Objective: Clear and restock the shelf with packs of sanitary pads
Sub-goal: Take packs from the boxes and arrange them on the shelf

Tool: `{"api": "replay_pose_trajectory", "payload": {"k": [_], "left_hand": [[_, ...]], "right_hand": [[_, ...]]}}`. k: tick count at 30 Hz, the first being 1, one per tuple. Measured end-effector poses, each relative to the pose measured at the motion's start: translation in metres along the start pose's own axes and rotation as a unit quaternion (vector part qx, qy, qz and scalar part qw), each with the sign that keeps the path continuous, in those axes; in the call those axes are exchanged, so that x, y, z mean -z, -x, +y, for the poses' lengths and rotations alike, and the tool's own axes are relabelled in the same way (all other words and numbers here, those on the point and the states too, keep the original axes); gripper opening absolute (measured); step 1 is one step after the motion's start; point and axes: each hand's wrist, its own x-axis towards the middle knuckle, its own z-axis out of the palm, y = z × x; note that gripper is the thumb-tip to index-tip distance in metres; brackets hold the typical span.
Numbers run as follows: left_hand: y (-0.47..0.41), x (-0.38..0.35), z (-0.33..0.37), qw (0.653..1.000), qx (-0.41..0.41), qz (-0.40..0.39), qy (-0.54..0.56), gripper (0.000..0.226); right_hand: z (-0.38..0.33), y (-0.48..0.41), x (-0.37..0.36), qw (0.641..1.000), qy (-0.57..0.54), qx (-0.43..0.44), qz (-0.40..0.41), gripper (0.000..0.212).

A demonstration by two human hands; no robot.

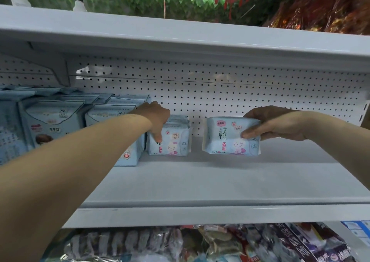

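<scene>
A pale blue pack of pads [230, 136] was upright over the white shelf [200, 183], pinched at its right end by the right hand [276, 124], thumb in front and fingers behind; whether its base touched the shelf could not be told. Well apart to its left, the standing packs [177, 142] sat on the shelf, the left hand [155, 115] gripping them from above. Larger blue packs [54, 121] stood just beside them. Behind was a pegboard [220, 93].
</scene>
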Motion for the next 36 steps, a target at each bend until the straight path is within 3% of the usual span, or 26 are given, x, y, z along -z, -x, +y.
{"api": "replay_pose_trajectory", "payload": {"k": [14, 17, 22, 31, 36], "left_hand": [[-0.008, -0.001, -0.001, 1.000, -0.007, -0.008, -0.027, 0.072], [-0.008, 0.014, -0.003, 0.999, -0.007, -0.037, 0.010, 0.066], [0.008, 0.063, -0.011, 0.990, -0.035, 0.015, 0.136, 0.065], [0.024, 0.048, -0.023, 0.985, -0.058, -0.088, 0.135, 0.062], [0.026, 0.037, -0.020, 0.989, -0.065, -0.104, 0.083, 0.064]], "right_hand": [[-0.015, -0.016, -0.026, 0.999, 0.031, 0.009, -0.032, 0.047], [-0.023, -0.022, -0.037, 0.997, 0.062, 0.017, -0.043, 0.046], [-0.034, -0.036, -0.063, 0.993, 0.082, 0.038, -0.071, 0.049], [-0.050, -0.062, -0.114, 0.991, 0.092, 0.079, -0.058, 0.052], [-0.056, -0.067, -0.128, 0.973, 0.207, 0.098, -0.005, 0.061]]}}
